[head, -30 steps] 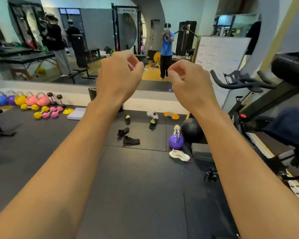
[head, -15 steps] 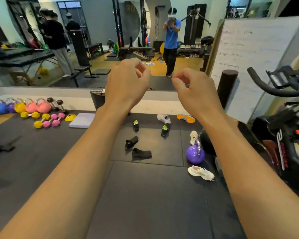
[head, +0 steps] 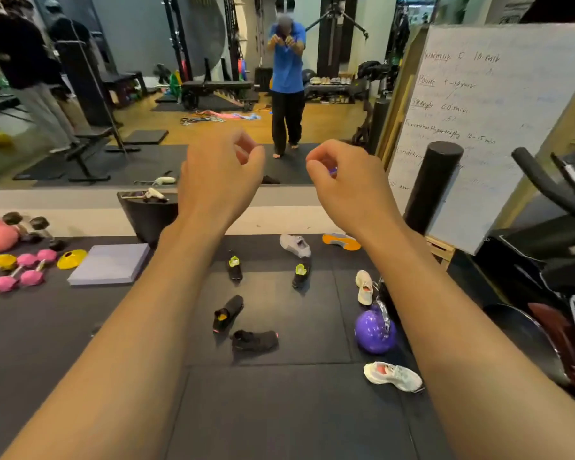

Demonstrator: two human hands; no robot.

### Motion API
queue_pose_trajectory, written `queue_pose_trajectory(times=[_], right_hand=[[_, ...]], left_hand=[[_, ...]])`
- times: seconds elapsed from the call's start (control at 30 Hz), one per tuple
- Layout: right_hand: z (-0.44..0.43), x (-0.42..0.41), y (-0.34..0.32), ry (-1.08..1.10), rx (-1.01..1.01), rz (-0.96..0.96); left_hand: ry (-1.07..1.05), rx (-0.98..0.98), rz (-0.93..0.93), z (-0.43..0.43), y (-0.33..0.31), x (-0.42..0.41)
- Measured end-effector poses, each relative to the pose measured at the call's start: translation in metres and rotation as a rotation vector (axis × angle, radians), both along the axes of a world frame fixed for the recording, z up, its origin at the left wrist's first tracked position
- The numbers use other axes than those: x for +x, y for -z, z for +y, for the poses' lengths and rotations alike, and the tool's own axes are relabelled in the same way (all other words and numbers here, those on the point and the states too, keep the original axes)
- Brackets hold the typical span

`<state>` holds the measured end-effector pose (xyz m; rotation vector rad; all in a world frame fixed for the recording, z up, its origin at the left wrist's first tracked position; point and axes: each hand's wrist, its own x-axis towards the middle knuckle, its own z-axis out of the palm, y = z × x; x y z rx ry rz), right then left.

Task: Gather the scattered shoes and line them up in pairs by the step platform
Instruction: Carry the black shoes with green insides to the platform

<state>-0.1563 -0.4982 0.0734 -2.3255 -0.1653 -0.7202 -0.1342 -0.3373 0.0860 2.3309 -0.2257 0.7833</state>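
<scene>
Left hand and right hand hover raised in front of the person, fingers curled to the thumbs and clenched on nothing. The scattered shoes lie untouched on the black floor mat, ahead of the hands and well below them. The closest, a black shoe, lies crosswise just beside its angled mate, between the forearms and nearer the left hand. A white trainer near a purple kettlebell falls to the right hand's side, so the first reach looks to be a downward one.
</scene>
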Motion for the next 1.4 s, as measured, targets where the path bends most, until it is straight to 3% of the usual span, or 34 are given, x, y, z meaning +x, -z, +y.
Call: queue_pose_trajectory(times=[0.23, 0.47, 0.7, 1.13, 1.4], right_hand=[[0.014, 0.147, -0.003, 0.054, -0.012, -0.001], [0.003, 0.308, 0.048, 0.016, -0.003, 0.103], [-0.020, 0.455, 0.111, -0.094, 0.014, 0.196], [-0.047, 0.656, 0.278, -0.043, -0.004, 0.525], [-0.074, 0.750, 0.466, -0.043, 0.006, 0.615]], left_hand=[[0.065, -0.013, 0.047, 0.006, 0.006, 0.155], [0.027, 0.026, 0.065, -0.006, 0.051, 0.311], [-0.055, 0.023, 0.219, -0.028, 0.114, 0.456], [-0.097, -0.044, 0.480, -0.053, 0.288, 0.659], [-0.126, -0.064, 0.538, -0.070, 0.468, 0.751]])
